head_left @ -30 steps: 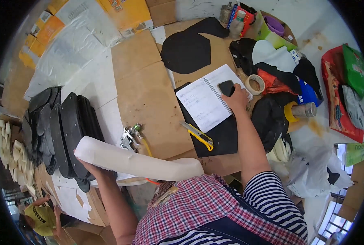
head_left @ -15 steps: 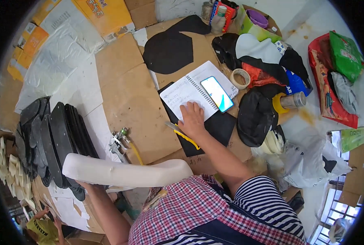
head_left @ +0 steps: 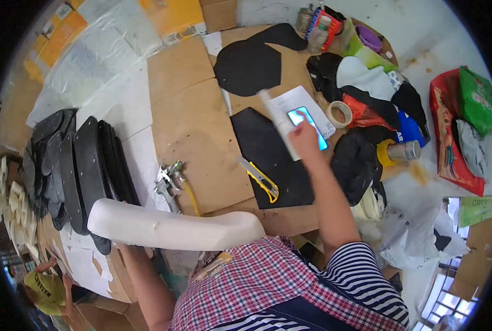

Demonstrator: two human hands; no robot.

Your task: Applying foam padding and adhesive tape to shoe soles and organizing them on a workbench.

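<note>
A long white padded piece [head_left: 171, 226], bent near one end, lies across in front of my chest. My left hand [head_left: 123, 247] holds it from beneath at its left end, fingers mostly hidden. Over a lit phone [head_left: 319, 135] is my right hand [head_left: 306, 139], blurred, with one finger across the screen. The phone rests on the right page of a notebook [head_left: 295, 98]. Beside my right hand, the notebook's left part stands up nearly edge-on. A yellow utility knife [head_left: 261, 180] with its blade out lies on a black sheet [head_left: 263, 144].
A spray gun [head_left: 169, 185] with a yellow hose lies on cardboard [head_left: 193, 129]. Black padded panels [head_left: 77, 182] stand in stacks at left. A tape roll [head_left: 339, 114], black cloth pieces [head_left: 358, 160] and a metal can [head_left: 405, 150] sit at right. Another person [head_left: 47, 292] is at lower left.
My right hand has moved right, off the notebook's left page to the phone. The left part of the notebook has lifted, uncovering the black sheet and knife. My left hand stays under the white piece.
</note>
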